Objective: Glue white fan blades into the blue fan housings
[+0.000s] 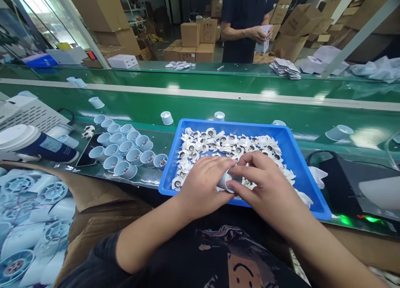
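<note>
Above the front part of a blue tray (298, 154), both of my hands are closed around one pale blue plastic cup-shaped housing (225, 182). My left hand (204, 181) wraps it from the left, its fingers lying over the far side. My right hand (261, 175) pinches it from the right with thumb and fingers; whatever is at its open end is hidden behind those fingers. Under and beyond my hands, the tray holds many small white fan blades (212, 140) with dark round centres.
Several pale blue housings (125, 170) stand left of the tray, near a lidded paper cup (37, 144). A cardboard box (103, 221) of housings is at lower left. Single housings lie on the green conveyor belt (193, 98). Across it, a person (246, 21) holds a white carton. A black device (353, 192) sits right.
</note>
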`<action>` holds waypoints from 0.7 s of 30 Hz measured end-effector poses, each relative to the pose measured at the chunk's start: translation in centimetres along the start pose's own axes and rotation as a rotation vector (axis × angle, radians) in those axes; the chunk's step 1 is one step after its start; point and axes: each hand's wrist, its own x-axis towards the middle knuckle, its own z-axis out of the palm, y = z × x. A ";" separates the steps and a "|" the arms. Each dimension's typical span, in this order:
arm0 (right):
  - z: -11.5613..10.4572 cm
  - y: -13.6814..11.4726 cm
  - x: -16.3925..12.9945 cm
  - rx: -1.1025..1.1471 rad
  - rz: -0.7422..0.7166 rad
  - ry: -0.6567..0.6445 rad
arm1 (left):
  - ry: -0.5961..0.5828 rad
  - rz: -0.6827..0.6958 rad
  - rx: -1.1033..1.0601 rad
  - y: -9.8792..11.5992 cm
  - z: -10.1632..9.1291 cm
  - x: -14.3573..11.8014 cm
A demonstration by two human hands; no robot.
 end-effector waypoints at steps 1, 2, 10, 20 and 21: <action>0.3 0.2 0.0 0.024 -0.001 0.010 | 0.021 0.014 0.017 0.1 0.0 -0.1; 0.6 0.4 -0.1 0.046 -0.003 0.020 | 0.031 0.022 0.029 0.2 0.0 -0.2; -0.3 0.8 -1.8 0.148 0.015 0.013 | -0.040 -0.093 0.046 -0.6 -0.1 -0.5; 0.3 0.9 -2.3 0.024 -0.109 0.074 | -0.066 -0.095 0.026 -1.1 0.2 -0.4; 0.3 0.9 -2.2 0.028 -0.128 0.048 | -0.061 -0.101 0.033 -1.1 0.1 -0.3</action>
